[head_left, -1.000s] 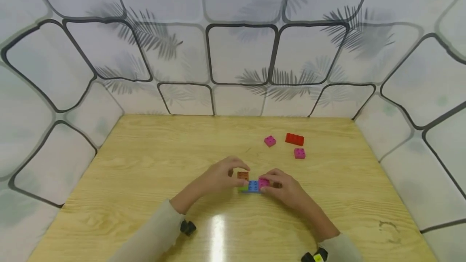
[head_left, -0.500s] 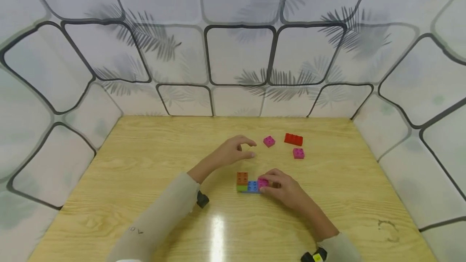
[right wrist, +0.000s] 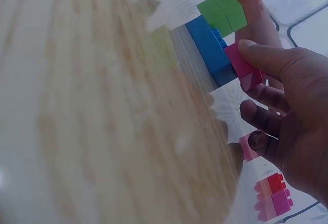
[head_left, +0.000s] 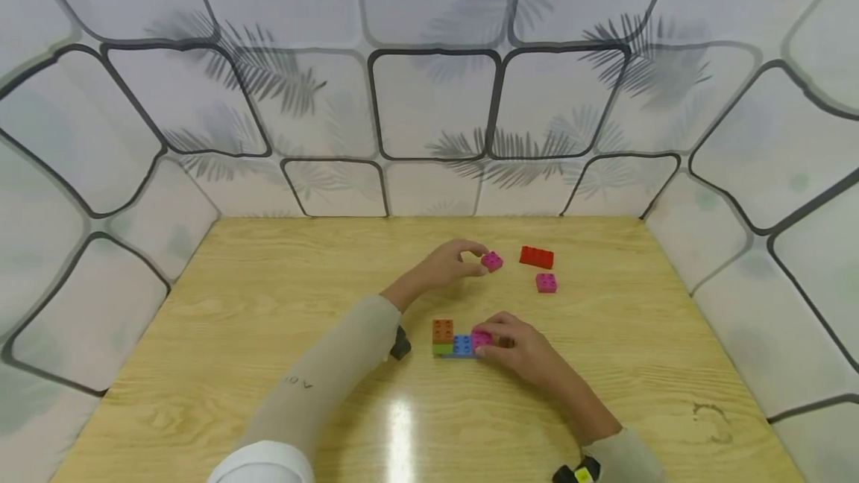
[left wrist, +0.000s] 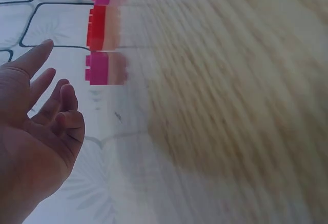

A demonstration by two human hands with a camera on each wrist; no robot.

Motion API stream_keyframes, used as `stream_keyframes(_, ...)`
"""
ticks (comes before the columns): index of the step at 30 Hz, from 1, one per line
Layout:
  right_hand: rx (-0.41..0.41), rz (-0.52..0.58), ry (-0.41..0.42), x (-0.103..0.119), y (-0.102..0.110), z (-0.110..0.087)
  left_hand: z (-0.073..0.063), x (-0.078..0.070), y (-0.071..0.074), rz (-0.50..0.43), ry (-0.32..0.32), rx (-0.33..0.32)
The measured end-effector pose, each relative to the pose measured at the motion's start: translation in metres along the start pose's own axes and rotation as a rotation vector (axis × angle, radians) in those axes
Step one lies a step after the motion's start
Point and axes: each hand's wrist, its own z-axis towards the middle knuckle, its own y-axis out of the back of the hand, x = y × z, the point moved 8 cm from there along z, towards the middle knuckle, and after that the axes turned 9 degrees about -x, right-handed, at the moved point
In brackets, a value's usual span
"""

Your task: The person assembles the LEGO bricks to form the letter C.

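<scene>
My right hand (head_left: 523, 352) pinches a pink brick (right wrist: 243, 65) seated at the right end of a long blue brick (right wrist: 210, 52). At the other end of the blue brick is a green brick (right wrist: 223, 14), with an orange brick (head_left: 443, 330) on top of it. Farther back, my left hand (head_left: 450, 263) is spread at the left side of a second pink brick (head_left: 492, 261). Its thumb and fingers are parted; the left wrist view shows a gap between the fingertips and that pink brick (left wrist: 99, 69).
A red brick (head_left: 537, 257) lies right of the second pink brick. Just in front of the red one is a third pink brick (head_left: 546, 283). The wooden table (head_left: 268, 267) ends at patterned cloth walls (head_left: 429, 188) at the back and sides.
My left hand has left the built bricks and moved back and right to the loose pink brick. The right hand has kept its grip in the same place.
</scene>
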Motion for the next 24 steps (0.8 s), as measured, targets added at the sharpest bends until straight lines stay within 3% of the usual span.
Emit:
stream_keyframes(12, -0.006, 0.012, 0.017, 0.000, -0.001, 0.001, 0.023, 0.010, -0.019, 0.070, 0.014, 0.008)
stream_keyframes(24, -0.007, 0.017, -0.008, -0.001, -0.001, -0.001, 0.024, 0.014, -0.026, 0.074, 0.083, 0.015)
